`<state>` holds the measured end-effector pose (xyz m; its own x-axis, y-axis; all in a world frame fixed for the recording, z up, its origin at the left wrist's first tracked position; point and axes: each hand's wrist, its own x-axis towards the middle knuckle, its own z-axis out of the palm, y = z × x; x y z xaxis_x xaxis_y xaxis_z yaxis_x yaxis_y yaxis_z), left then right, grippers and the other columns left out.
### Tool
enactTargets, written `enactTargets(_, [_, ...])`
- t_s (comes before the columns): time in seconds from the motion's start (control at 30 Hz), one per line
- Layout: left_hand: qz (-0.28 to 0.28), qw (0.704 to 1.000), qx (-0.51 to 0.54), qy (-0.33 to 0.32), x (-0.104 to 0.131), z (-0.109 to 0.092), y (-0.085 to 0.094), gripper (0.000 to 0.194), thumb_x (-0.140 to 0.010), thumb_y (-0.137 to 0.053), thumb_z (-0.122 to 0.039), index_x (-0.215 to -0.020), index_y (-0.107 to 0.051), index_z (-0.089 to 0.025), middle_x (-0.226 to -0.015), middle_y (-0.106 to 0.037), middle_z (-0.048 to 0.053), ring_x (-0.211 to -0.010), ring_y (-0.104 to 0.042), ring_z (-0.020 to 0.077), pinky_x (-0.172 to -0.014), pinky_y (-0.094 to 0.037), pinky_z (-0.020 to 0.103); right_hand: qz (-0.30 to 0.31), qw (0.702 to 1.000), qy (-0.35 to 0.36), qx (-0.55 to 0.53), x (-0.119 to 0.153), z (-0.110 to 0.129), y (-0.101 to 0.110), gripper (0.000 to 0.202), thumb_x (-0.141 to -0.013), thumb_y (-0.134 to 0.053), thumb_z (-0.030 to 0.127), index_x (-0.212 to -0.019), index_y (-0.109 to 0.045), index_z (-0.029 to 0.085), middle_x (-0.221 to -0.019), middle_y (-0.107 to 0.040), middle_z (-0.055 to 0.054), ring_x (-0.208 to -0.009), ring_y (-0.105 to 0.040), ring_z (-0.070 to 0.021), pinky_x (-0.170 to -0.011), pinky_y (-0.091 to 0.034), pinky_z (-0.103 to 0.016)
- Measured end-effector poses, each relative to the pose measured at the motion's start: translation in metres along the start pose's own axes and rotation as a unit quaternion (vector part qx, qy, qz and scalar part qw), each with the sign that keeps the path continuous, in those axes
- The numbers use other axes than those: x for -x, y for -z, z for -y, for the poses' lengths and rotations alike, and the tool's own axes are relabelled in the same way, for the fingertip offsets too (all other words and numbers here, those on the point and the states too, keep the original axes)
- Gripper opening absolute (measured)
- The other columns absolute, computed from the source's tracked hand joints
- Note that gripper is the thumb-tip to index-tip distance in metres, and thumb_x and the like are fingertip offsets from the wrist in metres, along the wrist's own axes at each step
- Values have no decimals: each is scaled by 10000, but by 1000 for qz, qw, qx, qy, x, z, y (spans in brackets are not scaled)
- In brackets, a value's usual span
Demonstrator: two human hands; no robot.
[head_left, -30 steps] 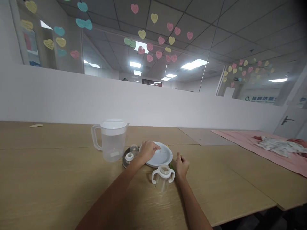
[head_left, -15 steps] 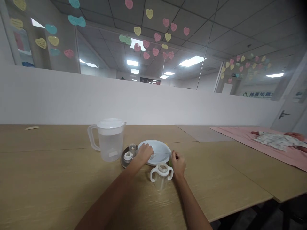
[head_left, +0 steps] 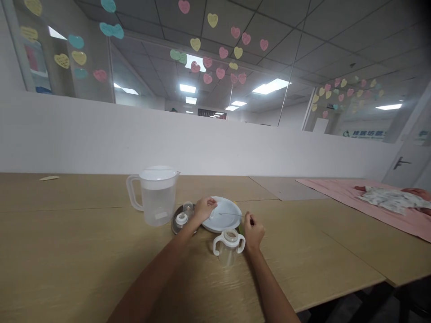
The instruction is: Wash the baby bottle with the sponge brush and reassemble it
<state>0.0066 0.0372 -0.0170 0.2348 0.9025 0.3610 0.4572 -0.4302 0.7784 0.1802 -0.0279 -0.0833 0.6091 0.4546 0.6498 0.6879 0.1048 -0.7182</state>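
My right hand [head_left: 254,231] is closed around a thin metal utensil [head_left: 230,214], whose tip points left over a white plate [head_left: 232,226]. Its exact kind is too fine to make out. My left hand [head_left: 204,209] hovers at the plate's left side with fingers pinched together; what they hold, if anything, is unclear. Below those fingers a small whitish piece [head_left: 211,215] shows at the plate. Nearer to me, between my forearms, stands a clear baby bottle [head_left: 228,251] with two white handles and an uncovered mouth.
A round metal tray [head_left: 175,228] holds a white bottle collar with teat [head_left: 182,219] and a clear cap [head_left: 187,207]. A lidded clear pitcher [head_left: 158,202] stands left of it. Far right, a pink cloth [head_left: 332,190] carries a doll-like figure in patterned clothing [head_left: 387,198].
My left hand has lifted slightly and drawn back from the plate's middle. The utensil's tip, near my left fingers before, now shows apart from them. The whole view has shifted slightly.
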Motion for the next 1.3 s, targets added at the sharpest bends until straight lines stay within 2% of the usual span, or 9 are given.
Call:
enactTargets(0.1, [-23, 997, 71, 1, 1, -15, 9, 160, -785, -586, -244, -888, -630, -130, -872, -699, 84, -825, -648, 170, -725, -505, 272, 31, 999, 15, 11, 3, -1, -3, 587, -861, -273, 558, -544, -563, 159, -488, -507, -25, -474, -347, -104, -514, -236, -237])
enactTargets(0.2, [-9, 991, 134, -18, 9, -41, 21, 199, -809, -575, -290, -908, -599, -120, -835, -679, 68, -781, -644, 140, -715, -512, 254, 61, 997, 36, 35, 6, -2, -6, 594, -866, -259, 550, -559, -585, 159, -524, -556, -47, -481, -366, -107, -519, -229, -237])
enactTargets(0.33, [67, 962, 259, -59, 30, -79, 37, 239, -760, -646, -306, -898, -579, -123, -805, -628, 40, -676, -609, 109, -652, -514, 254, 87, 994, 44, 48, 8, -1, -7, 595, -871, -248, 537, -562, -593, 162, -551, -593, -65, -482, -378, -108, -520, -225, -238])
enactTargets(0.47, [124, 950, 279, -70, 49, -99, 41, 289, -731, -675, -347, -896, -575, -131, -814, -600, 31, -685, -595, 109, -616, -509, 246, 101, 993, 39, 49, 8, -1, -6, 601, -869, -239, 542, -568, -594, 163, -558, -600, -67, -486, -387, -109, -520, -217, -240])
enactTargets(0.67, [182, 955, 226, -62, 55, -99, 36, 326, -696, -695, -399, -855, -593, -134, -808, -606, 30, -691, -579, 114, -604, -505, 242, 119, 991, 38, 46, 8, -3, -7, 599, -861, -244, 549, -584, -602, 157, -579, -610, -79, -492, -393, -111, -523, -217, -244])
enactTargets(1.0, [220, 960, 160, -63, 62, -103, 40, 161, -747, -630, -279, -838, -605, -149, -803, -632, 25, -734, -587, 128, -649, -476, 236, 140, 988, 25, 58, 7, -3, -7, 595, -864, -246, 539, -633, -637, 155, -603, -620, -80, -495, -407, -113, -516, -219, -248])
enactTargets(1.07, [217, 962, 151, -72, 59, -99, 37, 169, -759, -617, -275, -874, -607, -152, -820, -637, 31, -755, -593, 135, -652, -478, 239, 136, 989, 28, 57, 7, -2, -7, 594, -866, -243, 533, -637, -639, 154, -601, -620, -79, -493, -406, -112, -518, -222, -248])
enactTargets(1.17, [182, 965, 166, -88, 53, -93, 35, 219, -784, -601, -283, -953, -593, -145, -865, -641, 54, -789, -597, 144, -656, -483, 241, 130, 989, 34, 54, 7, -2, -6, 588, -865, -247, 527, -622, -633, 157, -588, -615, -76, -489, -398, -110, -519, -225, -249])
enactTargets(1.3, [150, 960, 220, -89, 52, -97, 42, 235, -778, -618, -284, -954, -577, -133, -907, -631, 69, -814, -598, 146, -670, -486, 243, 129, 989, 36, 55, 7, -1, -6, 604, -864, -236, 541, -599, -620, 158, -574, -608, -72, -485, -397, -110, -513, -231, -249])
